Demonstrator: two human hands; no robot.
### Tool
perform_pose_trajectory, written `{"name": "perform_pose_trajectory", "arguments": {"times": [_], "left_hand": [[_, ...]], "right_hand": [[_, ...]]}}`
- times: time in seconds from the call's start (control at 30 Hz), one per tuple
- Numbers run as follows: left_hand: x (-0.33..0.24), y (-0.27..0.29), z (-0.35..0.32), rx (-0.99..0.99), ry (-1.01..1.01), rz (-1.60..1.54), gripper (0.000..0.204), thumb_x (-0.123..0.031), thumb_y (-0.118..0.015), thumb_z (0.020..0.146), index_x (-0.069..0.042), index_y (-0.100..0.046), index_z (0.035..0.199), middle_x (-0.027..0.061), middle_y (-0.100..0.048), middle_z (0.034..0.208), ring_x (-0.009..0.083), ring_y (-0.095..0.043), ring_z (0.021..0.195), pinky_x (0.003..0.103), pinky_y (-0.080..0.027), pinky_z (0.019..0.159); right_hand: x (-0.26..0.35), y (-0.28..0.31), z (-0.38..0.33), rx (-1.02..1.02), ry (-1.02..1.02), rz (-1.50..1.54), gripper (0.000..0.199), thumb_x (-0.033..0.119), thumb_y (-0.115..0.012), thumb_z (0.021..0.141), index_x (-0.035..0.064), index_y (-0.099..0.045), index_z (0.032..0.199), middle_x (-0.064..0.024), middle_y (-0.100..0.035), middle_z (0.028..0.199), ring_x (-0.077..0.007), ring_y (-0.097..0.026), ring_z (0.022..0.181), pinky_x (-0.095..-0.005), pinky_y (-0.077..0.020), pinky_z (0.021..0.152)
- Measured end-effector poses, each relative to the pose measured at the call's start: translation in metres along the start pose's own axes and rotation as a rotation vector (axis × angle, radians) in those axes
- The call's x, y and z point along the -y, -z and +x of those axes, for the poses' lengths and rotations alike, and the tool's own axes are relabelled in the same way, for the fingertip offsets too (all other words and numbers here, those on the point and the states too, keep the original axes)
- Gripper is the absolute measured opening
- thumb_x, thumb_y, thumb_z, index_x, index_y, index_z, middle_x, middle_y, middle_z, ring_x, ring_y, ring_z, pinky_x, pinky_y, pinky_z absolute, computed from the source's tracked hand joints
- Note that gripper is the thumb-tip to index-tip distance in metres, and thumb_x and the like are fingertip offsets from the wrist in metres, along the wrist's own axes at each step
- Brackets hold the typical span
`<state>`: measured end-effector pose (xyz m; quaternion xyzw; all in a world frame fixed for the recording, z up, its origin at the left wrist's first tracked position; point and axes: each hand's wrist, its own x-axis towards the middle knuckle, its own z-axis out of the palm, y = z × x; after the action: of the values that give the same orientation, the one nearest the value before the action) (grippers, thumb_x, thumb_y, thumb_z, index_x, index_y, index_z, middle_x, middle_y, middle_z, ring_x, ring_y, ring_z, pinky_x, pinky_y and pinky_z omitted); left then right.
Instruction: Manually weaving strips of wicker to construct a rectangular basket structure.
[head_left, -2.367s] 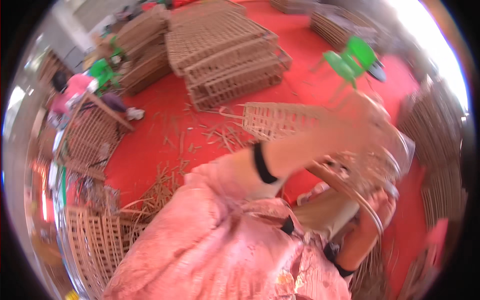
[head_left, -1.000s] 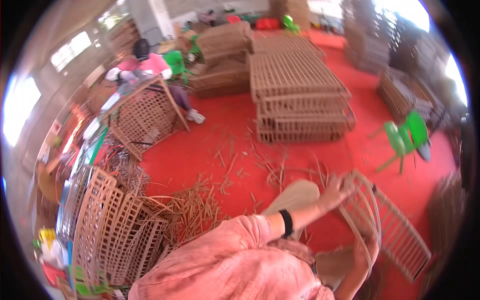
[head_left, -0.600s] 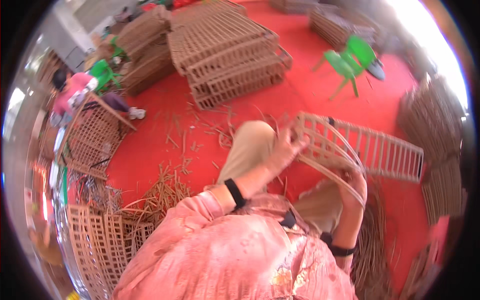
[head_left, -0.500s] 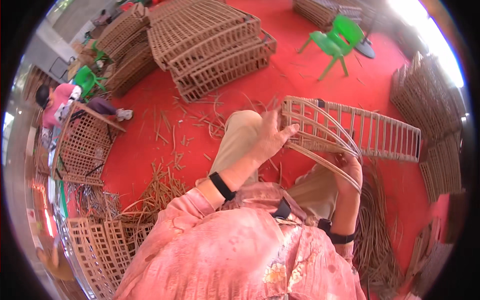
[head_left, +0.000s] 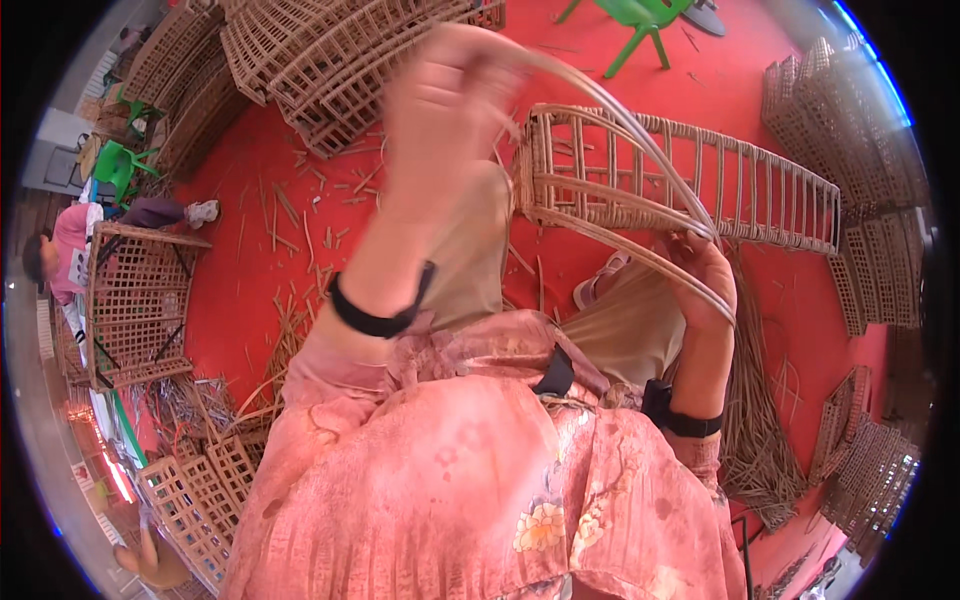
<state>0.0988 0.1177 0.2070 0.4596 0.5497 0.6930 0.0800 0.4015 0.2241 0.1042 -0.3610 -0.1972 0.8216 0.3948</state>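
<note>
My left hand (head_left: 450, 95) is up, gripping a cane strip (head_left: 640, 150); my right hand (head_left: 700, 275) pinches it beside the wicker frame (head_left: 740, 190).

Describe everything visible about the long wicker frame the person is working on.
The wicker frame is a long, open lattice of pale tan cane: lengthwise rails joined by many short upright bars, with wrapped binding at its near end. It lies roughly level across the person's knees, above the red floor, stretching away to the right. The right hand grips its lower edge. A loose cane strip arcs over it from the raised, blurred left hand down to the right hand.
</note>
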Motion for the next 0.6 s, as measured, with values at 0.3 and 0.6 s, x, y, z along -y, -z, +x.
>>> {"name": "perform_pose_trajectory", "arguments": {"times": [0.3,0.6], "left_hand": [[0.141,0.291,-0.044,-0.766,0.445,-0.540,0.030,-0.033,-0.048,0.106,-0.005,-0.057,0.100,-0.0051,-0.038,0.062,0.0095,-0.032,0.052,0.028,-0.035,0.056],[0.236,0.266,-0.267,-0.666,1.210,-0.357,0.032,-0.037,-0.055,0.102,-0.008,-0.066,0.096,-0.0029,-0.059,0.067,0.0110,-0.054,0.057,0.029,-0.044,0.051]], "right_hand": [[-0.017,0.005,0.002,-0.074,0.047,0.373,0.030,0.021,-0.050,0.102,-0.0048,-0.056,0.116,-0.0186,-0.057,0.118,-0.0333,-0.055,0.116,-0.0508,-0.0545,0.099],[0.000,0.025,-0.004,-0.109,0.027,0.173,0.029,0.029,-0.050,0.103,0.0053,-0.059,0.117,-0.0132,-0.062,0.117,-0.0333,-0.054,0.117,-0.0496,-0.0544,0.096]]}}
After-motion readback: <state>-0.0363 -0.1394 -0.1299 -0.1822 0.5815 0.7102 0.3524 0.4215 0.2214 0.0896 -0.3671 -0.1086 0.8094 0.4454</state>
